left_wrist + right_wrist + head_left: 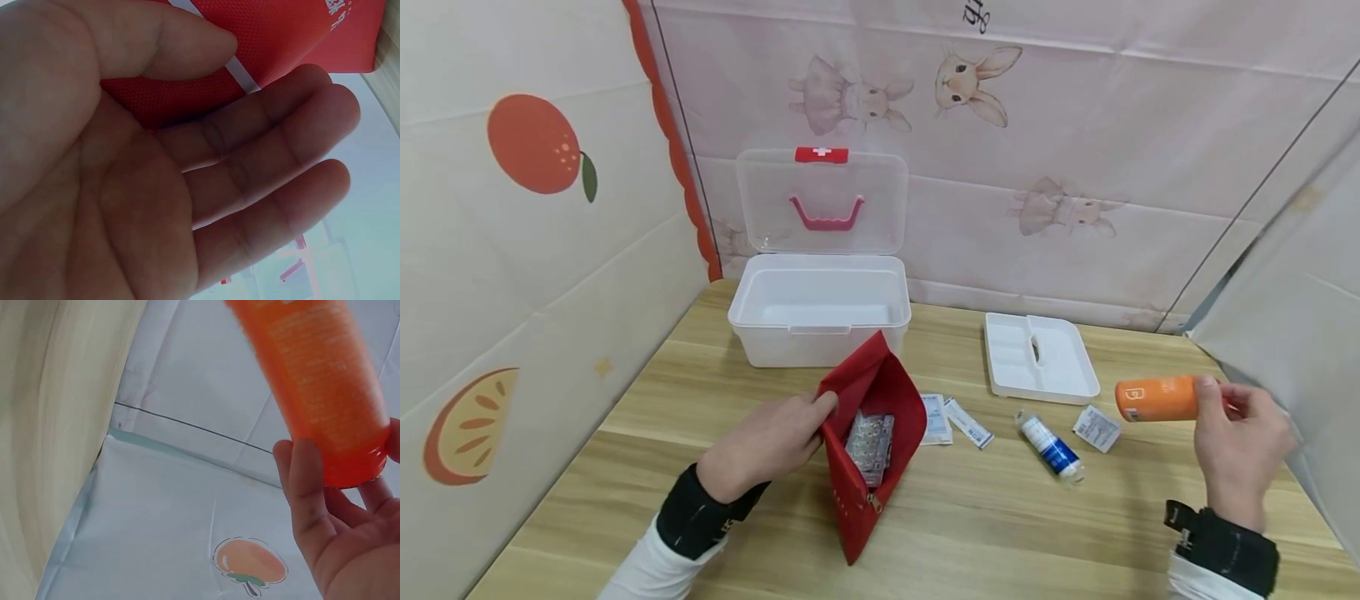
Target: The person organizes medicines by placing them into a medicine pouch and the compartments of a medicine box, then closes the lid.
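Observation:
My left hand (769, 442) pinches the side of a red zippered pouch (880, 517), which gapes open at the top. Inside it, foil blister packs (869, 446) show. In the left wrist view, the thumb lies over the red fabric (281, 37) while the other fingers extend past it. On the far right, my right hand (1242, 442) grips an orange bottle (1157, 399) by one end, holding it sideways above the table. The right wrist view shows fingers (306, 487) and thumb around the bottle's end.
Behind the pouch stands a clear-lidded white box (820, 329), its lid (823, 179) raised. A white divided tray (1045, 358) lies at the back right. Between the hands are a blue-and-white tube (1051, 447), a small square packet (1097, 428), a narrow sachet (967, 423) and a flat packet (936, 419).

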Motion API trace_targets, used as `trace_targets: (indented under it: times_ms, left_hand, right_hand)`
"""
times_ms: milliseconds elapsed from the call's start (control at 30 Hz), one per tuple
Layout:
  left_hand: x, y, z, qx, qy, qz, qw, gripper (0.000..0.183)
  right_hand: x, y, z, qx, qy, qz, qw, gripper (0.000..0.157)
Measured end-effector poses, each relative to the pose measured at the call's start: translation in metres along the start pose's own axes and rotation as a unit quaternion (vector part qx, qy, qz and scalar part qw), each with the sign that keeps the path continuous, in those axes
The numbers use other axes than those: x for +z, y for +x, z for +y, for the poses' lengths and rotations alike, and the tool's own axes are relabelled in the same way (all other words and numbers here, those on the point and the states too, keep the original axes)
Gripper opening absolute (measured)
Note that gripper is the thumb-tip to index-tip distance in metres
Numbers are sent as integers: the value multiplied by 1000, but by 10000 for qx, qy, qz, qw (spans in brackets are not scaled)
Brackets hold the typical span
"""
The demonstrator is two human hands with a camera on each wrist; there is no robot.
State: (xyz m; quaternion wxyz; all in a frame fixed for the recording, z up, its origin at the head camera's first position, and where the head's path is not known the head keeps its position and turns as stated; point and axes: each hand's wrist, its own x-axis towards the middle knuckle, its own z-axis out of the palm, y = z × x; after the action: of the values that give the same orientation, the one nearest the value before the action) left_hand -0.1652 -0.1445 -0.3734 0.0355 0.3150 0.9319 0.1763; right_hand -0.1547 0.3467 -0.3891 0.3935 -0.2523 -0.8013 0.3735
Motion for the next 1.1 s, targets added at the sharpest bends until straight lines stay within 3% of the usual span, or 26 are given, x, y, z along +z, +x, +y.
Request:
trace_targets:
  times_ms: [167, 333, 533, 700, 900, 1000, 1100]
  left_hand:
    - [2, 0, -1, 144, 136, 130, 9997, 22]
    - [2, 0, -2, 195, 184, 181, 9995, 21]
    - [2, 0, -1, 195, 207, 168, 9995, 20]
    - [2, 0, -1, 133, 193, 123, 9996, 20]
    - [3, 0, -1, 153, 219, 141, 9995, 19]
    - [3, 0, -1, 174, 241, 140, 9995, 20]
    - [2, 0, -1, 164, 242, 117, 9995, 21]
  right_hand:
    - [3, -3, -7, 56, 117, -156, 9998, 42]
    - [4, -4, -18, 267, 201, -656, 9973, 41]
    - [7, -12, -32, -4, 848, -850, 9928, 22]
    - [14, -27, -50, -629, 1330, -977, 9843, 23]
    - [24, -47, -77, -1465, 1438, -1323, 9697, 28]
    - [28, -56, -87, -1773, 1730, -1479, 9575, 26]
    - [33, -66, -95, -2072, 2240, -1603, 9387, 23]
